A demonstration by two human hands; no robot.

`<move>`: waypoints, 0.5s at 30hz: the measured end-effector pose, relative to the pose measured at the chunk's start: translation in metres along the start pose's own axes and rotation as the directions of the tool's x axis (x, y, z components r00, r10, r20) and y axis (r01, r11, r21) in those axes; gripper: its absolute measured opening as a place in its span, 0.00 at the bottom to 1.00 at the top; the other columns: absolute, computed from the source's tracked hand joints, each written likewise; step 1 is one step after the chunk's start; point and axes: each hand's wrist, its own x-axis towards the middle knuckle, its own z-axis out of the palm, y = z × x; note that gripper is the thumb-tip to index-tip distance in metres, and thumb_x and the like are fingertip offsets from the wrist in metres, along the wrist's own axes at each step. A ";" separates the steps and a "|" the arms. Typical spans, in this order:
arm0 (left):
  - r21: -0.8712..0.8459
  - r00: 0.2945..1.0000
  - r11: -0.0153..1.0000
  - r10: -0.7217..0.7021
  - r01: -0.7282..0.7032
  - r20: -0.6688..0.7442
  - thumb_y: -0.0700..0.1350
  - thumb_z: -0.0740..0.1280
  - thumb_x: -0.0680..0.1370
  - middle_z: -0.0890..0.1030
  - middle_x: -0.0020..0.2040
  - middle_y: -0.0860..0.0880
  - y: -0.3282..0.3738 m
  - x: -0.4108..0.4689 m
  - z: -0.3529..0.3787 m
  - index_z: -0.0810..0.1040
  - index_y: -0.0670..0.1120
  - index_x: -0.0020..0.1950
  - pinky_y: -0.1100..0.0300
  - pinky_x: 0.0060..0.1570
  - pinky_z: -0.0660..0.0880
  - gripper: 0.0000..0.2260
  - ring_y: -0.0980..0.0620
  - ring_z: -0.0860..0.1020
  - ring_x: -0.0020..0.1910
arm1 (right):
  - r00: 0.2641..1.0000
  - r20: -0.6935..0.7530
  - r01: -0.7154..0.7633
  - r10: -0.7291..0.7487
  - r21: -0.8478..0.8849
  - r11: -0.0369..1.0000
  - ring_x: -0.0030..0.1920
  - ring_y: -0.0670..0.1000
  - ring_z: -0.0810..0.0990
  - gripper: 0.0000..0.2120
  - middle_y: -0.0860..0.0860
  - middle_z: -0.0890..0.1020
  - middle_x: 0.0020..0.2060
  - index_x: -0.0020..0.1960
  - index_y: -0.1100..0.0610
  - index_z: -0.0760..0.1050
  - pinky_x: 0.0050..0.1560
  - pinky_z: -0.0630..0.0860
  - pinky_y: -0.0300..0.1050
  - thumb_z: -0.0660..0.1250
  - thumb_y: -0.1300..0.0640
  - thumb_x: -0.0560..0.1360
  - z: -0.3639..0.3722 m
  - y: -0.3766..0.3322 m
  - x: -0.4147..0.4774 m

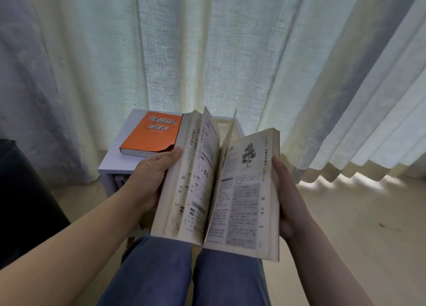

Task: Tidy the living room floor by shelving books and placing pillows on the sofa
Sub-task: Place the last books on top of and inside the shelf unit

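A thick paperback with yellowed pages [239, 190] lies spread between my hands above my knees, a few leaves standing up at its middle. My left hand [147, 181] grips its left half, thumb on the page edge. My right hand [290, 197] holds the right half from behind, fingers along its outer edge. The right page shows a tree picture. An orange book [149, 133] lies flat on a small white shelf unit [115, 160] just beyond the left hand. Another pale book behind the standing pages is mostly hidden.
Pale curtains [207, 47] hang to the floor right behind the shelf unit. A dark piece of furniture [20, 202] stands at the left edge. Light wooden floor [357, 225] stretches to the right. My legs in blue trousers [184, 275] are below the book.
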 end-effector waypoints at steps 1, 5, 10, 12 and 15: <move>-0.006 1.000 1.000 -0.001 0.001 -0.006 0.50 0.67 0.74 0.85 0.45 0.40 0.001 -0.001 -0.002 0.82 0.41 0.50 0.53 0.34 0.81 0.13 0.45 0.83 0.36 | 1.000 -0.007 -0.016 0.016 0.007 1.000 0.50 0.57 0.84 0.25 0.60 0.84 0.51 0.55 0.55 0.82 0.46 0.81 0.50 0.56 0.39 0.75 0.000 0.000 -0.001; 0.008 0.999 1.000 -0.003 0.003 -0.035 0.51 0.67 0.74 0.84 0.48 0.40 0.001 -0.002 -0.008 0.82 0.42 0.52 0.51 0.38 0.82 0.14 0.44 0.83 0.40 | 0.999 -0.026 -0.027 0.026 -0.028 0.999 0.51 0.57 0.84 0.23 0.59 0.84 0.52 0.58 0.55 0.80 0.50 0.82 0.51 0.56 0.41 0.77 0.002 0.000 -0.004; 0.002 1.000 1.000 -0.010 0.010 -0.024 0.52 0.68 0.72 0.84 0.50 0.39 0.002 -0.006 -0.011 0.81 0.42 0.55 0.49 0.41 0.82 0.18 0.43 0.83 0.41 | 0.999 -0.034 -0.024 0.023 -0.023 0.999 0.51 0.57 0.84 0.25 0.59 0.84 0.52 0.60 0.56 0.78 0.48 0.82 0.50 0.56 0.39 0.76 0.004 0.000 -0.004; -0.001 1.000 1.000 -0.009 0.009 -0.025 0.52 0.68 0.71 0.84 0.50 0.39 0.002 -0.007 -0.012 0.81 0.42 0.54 0.49 0.40 0.82 0.17 0.43 0.83 0.41 | 0.999 -0.029 -0.028 0.027 -0.029 0.999 0.52 0.57 0.84 0.25 0.59 0.84 0.52 0.61 0.55 0.78 0.49 0.82 0.51 0.55 0.39 0.77 0.005 0.000 -0.005; -0.022 0.998 1.000 0.005 -0.007 -0.056 0.51 0.68 0.73 0.84 0.49 0.40 0.001 -0.007 -0.014 0.81 0.42 0.53 0.50 0.39 0.82 0.15 0.43 0.83 0.40 | 0.999 -0.022 -0.024 0.024 -0.036 0.999 0.48 0.56 0.85 0.25 0.58 0.85 0.49 0.58 0.56 0.79 0.47 0.82 0.50 0.55 0.39 0.77 0.006 0.000 -0.005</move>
